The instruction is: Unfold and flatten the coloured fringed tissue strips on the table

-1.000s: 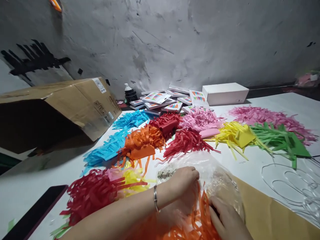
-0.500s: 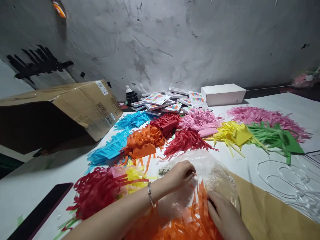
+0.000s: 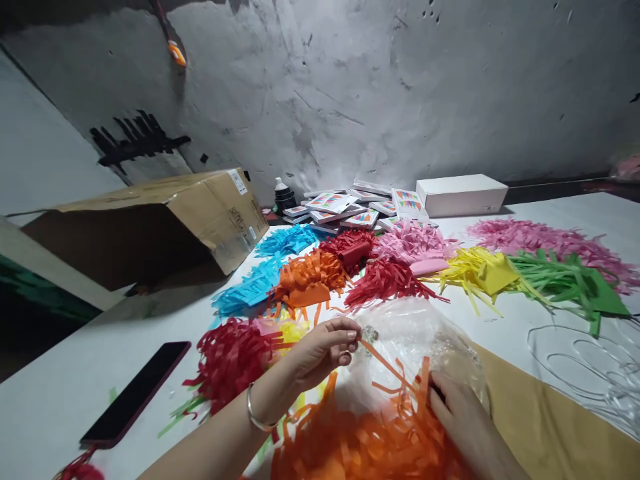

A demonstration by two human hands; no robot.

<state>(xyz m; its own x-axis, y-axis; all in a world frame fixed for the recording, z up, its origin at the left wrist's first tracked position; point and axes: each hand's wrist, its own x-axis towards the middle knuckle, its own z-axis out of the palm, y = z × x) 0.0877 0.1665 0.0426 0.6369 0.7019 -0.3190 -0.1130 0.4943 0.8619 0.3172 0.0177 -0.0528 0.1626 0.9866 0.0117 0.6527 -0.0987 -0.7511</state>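
My left hand [image 3: 320, 350] pinches the end of an orange paper strip [image 3: 383, 360] between thumb and fingers. That strip is drawn out from a heap of orange fringed paper [image 3: 360, 440] nearest to me. On the heap's right side my right hand [image 3: 460, 413] is closed on the orange fringe; its fingertips are partly hidden. Beneath both hands lies a clear plastic bag [image 3: 425, 327]. A dark red fringe bundle [image 3: 233, 363] rests left of my left wrist, with yellow fringe [image 3: 293, 330] beside it.
Blue [image 3: 250, 287], orange [image 3: 310, 277], red [image 3: 390, 280], pink, yellow and green [image 3: 565, 280] fringe bundles spread behind the bag. Further back are several flat printed boxes [image 3: 360, 203] and a white box [image 3: 463, 195]. A cardboard carton [image 3: 215, 213], a phone [image 3: 137, 393] and clear cord [image 3: 585, 373] flank the work.
My left hand has moved left, pulling an orange strip taut. My right hand stays at the fringe. The whole view has shifted slightly, so things sit further right.
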